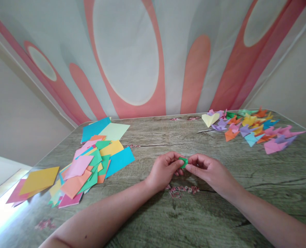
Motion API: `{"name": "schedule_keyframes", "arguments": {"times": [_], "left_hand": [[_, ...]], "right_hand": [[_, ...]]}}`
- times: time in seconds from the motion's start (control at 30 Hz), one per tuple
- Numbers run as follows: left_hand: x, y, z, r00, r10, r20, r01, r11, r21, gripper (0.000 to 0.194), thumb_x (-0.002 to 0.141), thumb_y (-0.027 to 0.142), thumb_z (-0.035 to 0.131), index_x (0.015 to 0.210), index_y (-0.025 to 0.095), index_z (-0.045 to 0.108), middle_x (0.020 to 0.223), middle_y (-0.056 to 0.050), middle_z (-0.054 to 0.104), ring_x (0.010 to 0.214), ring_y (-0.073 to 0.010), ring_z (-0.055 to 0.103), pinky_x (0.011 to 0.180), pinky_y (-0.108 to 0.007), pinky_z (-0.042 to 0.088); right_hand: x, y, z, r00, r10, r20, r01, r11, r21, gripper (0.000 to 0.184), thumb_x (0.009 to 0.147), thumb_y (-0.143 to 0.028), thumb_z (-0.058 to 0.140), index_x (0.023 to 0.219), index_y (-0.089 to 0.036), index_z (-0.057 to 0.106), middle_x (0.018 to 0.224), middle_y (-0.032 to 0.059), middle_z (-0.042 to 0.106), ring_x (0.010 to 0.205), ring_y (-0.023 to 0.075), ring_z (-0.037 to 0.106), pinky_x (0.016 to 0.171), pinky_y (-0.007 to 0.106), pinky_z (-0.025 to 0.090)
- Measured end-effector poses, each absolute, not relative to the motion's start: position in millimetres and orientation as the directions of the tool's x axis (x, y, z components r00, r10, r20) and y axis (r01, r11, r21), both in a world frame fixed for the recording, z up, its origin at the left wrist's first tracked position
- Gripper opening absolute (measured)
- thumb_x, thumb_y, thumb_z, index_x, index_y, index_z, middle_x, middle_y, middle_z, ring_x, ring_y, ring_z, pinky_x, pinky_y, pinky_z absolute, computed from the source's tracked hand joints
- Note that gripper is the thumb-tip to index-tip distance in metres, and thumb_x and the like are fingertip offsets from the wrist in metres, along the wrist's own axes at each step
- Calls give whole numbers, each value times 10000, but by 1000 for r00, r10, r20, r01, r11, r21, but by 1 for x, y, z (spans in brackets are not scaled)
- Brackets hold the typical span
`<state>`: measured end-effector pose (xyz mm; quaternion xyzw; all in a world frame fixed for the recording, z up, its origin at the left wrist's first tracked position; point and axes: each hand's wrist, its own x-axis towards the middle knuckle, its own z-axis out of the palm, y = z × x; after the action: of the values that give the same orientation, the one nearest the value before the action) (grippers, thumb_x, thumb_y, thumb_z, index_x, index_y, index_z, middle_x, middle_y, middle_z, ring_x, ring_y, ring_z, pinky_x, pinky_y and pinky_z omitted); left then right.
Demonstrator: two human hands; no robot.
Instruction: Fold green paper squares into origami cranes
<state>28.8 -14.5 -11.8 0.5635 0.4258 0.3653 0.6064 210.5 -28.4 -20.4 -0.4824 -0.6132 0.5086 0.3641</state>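
Observation:
A small folded piece of green paper [184, 162] is held between both hands, above the middle of the table. My left hand [165, 168] pinches its left side, thumb on top and the other fingers curled beneath. On its right edge, my right hand [207, 169] grips with thumb and forefinger. The fingers cover much of the paper, so its full folded shape cannot be made out.
Loose coloured paper sheets [79, 165] lie heaped on the wooden-patterned table [153, 220] at the left. Several folded paper figures [248, 120] are grouped at the back right, with a pale yellow paper heart [210, 120] beside them. A patterned curtain [173, 69] hangs behind the table.

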Motion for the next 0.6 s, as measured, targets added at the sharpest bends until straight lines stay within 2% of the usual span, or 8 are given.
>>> {"name": "schedule_keyframes", "arguments": {"times": [0.1,0.2,0.4,0.6], "left_hand": [[27,-16,-14,394,916,-67,54,50,997,228,814,199,619,1031,152,566,747,12,623,625,-93,558,618,-212,450],[26,-17,-13,417,908,-33,119,-18,993,262,818,151,597,1073,172,542,777,17,634,648,-91,557,654,-213,442],[26,-18,-9,390,919,-48,335,-93,937,82,861,227,571,910,163,589,729,11,655,559,-87,529,568,-196,394],[24,-20,-9,423,906,-7,430,-194,882,175,912,289,513,819,172,603,731,11,672,539,-82,520,550,-192,382]], "right_hand": [[211,-29,-18,-265,964,-39,212,19,-977,281,843,-473,617,948,-214,642,839,-5,687,780,159,611,726,274,462],[213,-29,-18,-270,962,-46,236,20,-972,287,845,-477,612,962,-220,665,903,8,713,840,180,633,777,292,467],[214,-29,-22,-187,982,-13,356,56,-933,281,839,-488,598,908,-233,694,850,11,728,794,200,649,739,307,475],[216,-28,-20,-178,984,-17,401,57,-914,256,840,-476,593,837,-239,689,811,-5,717,769,191,631,708,292,458]]}}
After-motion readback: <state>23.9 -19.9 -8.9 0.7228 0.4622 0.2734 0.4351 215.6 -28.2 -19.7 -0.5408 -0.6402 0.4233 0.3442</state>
